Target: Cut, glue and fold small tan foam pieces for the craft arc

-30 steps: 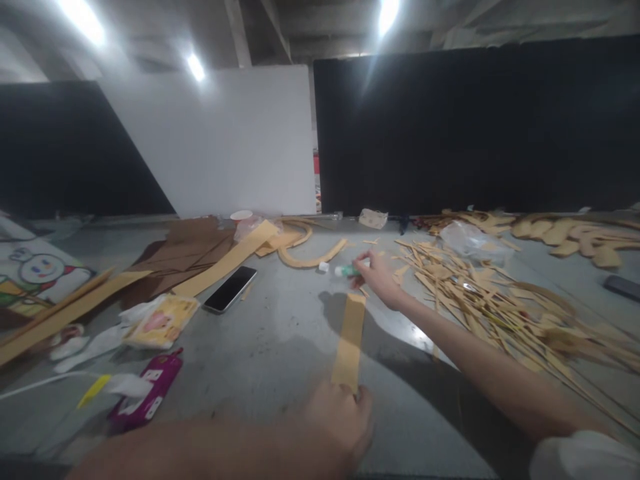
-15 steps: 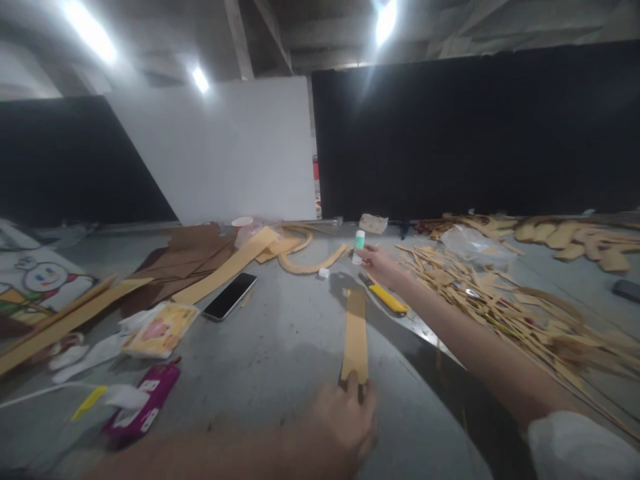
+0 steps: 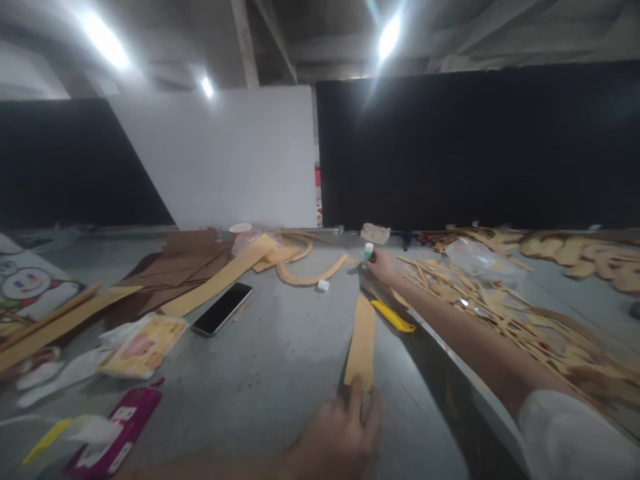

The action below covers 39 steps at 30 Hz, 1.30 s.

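Observation:
My left hand [image 3: 343, 433] presses its fingertips on the near end of a tan cardboard strip [image 3: 362, 340] that lies flat on the grey floor. Far out in front, my right hand [image 3: 384, 265] is closed round a white glue stick with a green end [image 3: 369, 251], held upright just past the strip's far end. A small white cap [image 3: 323, 285] lies on the floor to the left of that hand. A yellow utility knife [image 3: 393, 315] rests beside the strip, under my right forearm.
A black phone [image 3: 222, 309], brown cardboard sheets [image 3: 187, 257] and curved cardboard pieces [image 3: 307, 272] lie to the left and ahead. A heap of thin cardboard offcuts [image 3: 505, 307] fills the right. A purple packet [image 3: 117, 433] and a yellow packet [image 3: 140, 343] sit near left.
My right hand picked the glue stick up off the floor and raised it upright, moving farther out. The yellow knife came into sight. My left hand stayed on the strip's near end.

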### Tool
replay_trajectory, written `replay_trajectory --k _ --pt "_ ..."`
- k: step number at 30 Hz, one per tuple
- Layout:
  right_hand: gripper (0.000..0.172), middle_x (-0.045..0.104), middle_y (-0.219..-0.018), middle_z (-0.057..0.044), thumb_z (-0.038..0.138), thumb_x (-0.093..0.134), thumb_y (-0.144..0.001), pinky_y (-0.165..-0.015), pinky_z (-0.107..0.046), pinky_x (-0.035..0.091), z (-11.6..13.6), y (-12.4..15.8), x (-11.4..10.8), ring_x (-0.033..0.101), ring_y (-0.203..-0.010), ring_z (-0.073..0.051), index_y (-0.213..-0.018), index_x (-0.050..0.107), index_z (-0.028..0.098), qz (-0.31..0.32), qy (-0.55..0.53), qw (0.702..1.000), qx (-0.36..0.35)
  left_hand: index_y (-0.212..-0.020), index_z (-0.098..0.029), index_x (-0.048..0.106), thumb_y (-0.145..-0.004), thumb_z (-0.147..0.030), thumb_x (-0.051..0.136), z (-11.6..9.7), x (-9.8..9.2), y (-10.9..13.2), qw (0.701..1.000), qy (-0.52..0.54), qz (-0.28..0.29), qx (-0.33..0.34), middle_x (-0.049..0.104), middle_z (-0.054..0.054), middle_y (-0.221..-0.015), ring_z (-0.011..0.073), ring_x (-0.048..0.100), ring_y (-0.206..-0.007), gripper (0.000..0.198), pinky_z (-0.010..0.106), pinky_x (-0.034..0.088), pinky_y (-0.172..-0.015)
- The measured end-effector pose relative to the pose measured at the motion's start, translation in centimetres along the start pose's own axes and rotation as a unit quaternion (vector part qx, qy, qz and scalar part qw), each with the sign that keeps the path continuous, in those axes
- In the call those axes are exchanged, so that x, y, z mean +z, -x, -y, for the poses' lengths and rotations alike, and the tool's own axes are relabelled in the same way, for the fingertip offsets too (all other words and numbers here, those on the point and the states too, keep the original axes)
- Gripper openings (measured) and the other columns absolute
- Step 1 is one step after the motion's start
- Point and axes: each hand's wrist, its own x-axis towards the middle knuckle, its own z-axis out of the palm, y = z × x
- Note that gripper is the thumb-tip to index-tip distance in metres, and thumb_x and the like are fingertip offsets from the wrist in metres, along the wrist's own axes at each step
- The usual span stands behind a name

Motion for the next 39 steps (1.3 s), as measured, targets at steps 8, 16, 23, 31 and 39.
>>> replay_trajectory --k 8,16,23,31,39 --pt "0.044 0.070 -0.108 -0.012 0.028 0.069 -0.080 -0.087 -0.038 0.051 1.6 3.8 -1.0 0.064 -0.098 -0.028 -0.122 0.059 0.016 -0.052 0.056 0.997 0.003 -0.150 -0.005 0.058 -0.104 -0.034 0.051 0.5 -4.0 -0.1 1.000 -0.003 -0.007 -0.007 0.071 0.031 -0.136 0.0242 0.073 -0.066 0.054 0.033 0.053 -0.049" --pt "0.021 0.066 -0.095 -0.006 0.025 0.058 -0.093 -0.080 -0.037 0.051 6.7 17.0 -7.2 0.063 -0.086 -0.024 -0.113 0.063 0.025 0.124 0.049 0.973 -0.186 -0.149 -0.011 0.059 -0.103 -0.026 0.054 2.1 -5.3 -2.7 0.995 0.066 0.009 -0.073 0.076 0.021 -0.123 0.0253 0.076 -0.075 0.049 0.033 0.057 -0.055" --pt "0.077 0.067 -0.103 -0.007 0.041 0.091 -0.070 -0.077 -0.042 0.055 6.0 23.4 -8.2 0.066 -0.089 -0.028 -0.133 0.049 0.026 0.198 -0.022 0.980 0.002 -0.144 -0.014 0.059 -0.105 -0.021 0.051 3.8 -7.4 -6.0 0.984 0.130 0.054 -0.109 0.074 0.013 -0.108 0.0228 0.074 -0.074 0.041 0.033 0.058 -0.064" --pt "0.102 0.071 -0.106 -0.004 0.052 0.101 -0.063 -0.076 -0.041 0.061 8.0 27.6 -5.0 0.071 -0.084 -0.024 -0.133 0.030 0.031 0.176 -0.305 0.914 0.201 -0.147 -0.019 0.056 -0.106 -0.022 0.048 5.5 -9.9 -6.4 0.959 0.212 -0.062 -0.179 0.075 0.012 -0.117 0.0227 0.077 -0.093 0.042 0.033 0.062 -0.082" --pt "0.119 0.075 -0.121 -0.008 0.044 0.103 -0.062 -0.100 -0.055 0.063 8.7 24.8 -3.8 0.078 -0.110 -0.032 -0.150 0.024 0.037 0.151 -0.413 0.887 0.137 -0.141 -0.021 0.064 -0.105 -0.025 0.053 7.2 -10.9 -7.5 0.916 0.341 -0.043 -0.207 0.078 0.006 -0.107 0.0169 0.071 -0.080 0.038 0.030 0.057 -0.079"
